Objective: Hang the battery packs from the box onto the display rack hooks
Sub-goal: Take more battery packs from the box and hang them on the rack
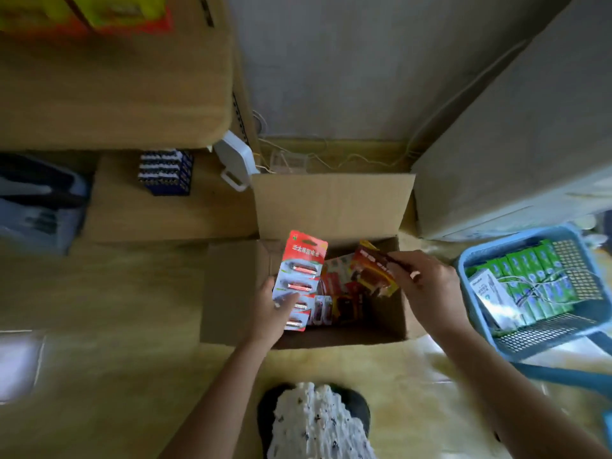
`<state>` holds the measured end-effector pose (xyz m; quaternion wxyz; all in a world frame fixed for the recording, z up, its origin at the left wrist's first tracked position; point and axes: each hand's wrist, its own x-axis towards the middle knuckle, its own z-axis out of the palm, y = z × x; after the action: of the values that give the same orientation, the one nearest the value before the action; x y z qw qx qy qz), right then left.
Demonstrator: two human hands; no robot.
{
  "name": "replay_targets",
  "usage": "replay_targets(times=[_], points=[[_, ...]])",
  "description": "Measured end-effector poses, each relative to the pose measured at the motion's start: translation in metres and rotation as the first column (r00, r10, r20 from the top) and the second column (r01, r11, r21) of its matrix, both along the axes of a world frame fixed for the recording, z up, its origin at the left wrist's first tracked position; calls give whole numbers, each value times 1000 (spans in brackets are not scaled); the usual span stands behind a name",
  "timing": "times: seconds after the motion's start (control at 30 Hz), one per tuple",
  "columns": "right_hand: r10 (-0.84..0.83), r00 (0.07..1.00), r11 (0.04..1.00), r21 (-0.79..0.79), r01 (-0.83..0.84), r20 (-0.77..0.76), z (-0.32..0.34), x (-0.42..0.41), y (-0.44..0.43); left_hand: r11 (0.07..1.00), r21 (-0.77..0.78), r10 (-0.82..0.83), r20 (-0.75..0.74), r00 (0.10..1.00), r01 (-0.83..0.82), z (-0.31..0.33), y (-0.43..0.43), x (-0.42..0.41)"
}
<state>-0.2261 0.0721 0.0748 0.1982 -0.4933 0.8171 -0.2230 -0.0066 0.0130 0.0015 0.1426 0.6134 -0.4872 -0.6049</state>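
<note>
An open cardboard box stands on the floor below me with several red battery packs lying inside. My left hand grips a long red-and-white blister card of batteries, held upright over the box's left edge. My right hand pinches a dark red and yellow battery pack by its top corner, lifted and tilted above the box's right side. No display rack hooks are in view.
A blue plastic basket with green boxes sits to the right. A tall cardboard box stands behind it. At left are stacked cartons, a tray of dark blue batteries and a white device. My foot is below.
</note>
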Motion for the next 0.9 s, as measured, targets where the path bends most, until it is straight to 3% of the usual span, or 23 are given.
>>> replay_targets(times=[0.13, 0.3, 0.53, 0.73, 0.9], points=[[53, 995, 998, 29, -56, 85, 84, 23, -12, 990, -14, 137, -101, 985, -139, 93, -1, 34], [176, 979, 984, -30, -174, 107, 194, 58, -28, 980, -28, 189, -178, 966, -197, 214, -6, 80], [310, 925, 922, -306, -237, 218, 347, 126, -72, 931, -260, 208, -195, 958, -255, 373, -25, 147], [396, 851, 854, -480, -202, 346, 443, 199, -120, 865, -383, 242, -245, 939, -323, 450, -48, 215], [396, 807, 850, -508, -141, 439, 483, 260, -177, 842, -410, 249, -283, 926, -351, 476, -90, 272]])
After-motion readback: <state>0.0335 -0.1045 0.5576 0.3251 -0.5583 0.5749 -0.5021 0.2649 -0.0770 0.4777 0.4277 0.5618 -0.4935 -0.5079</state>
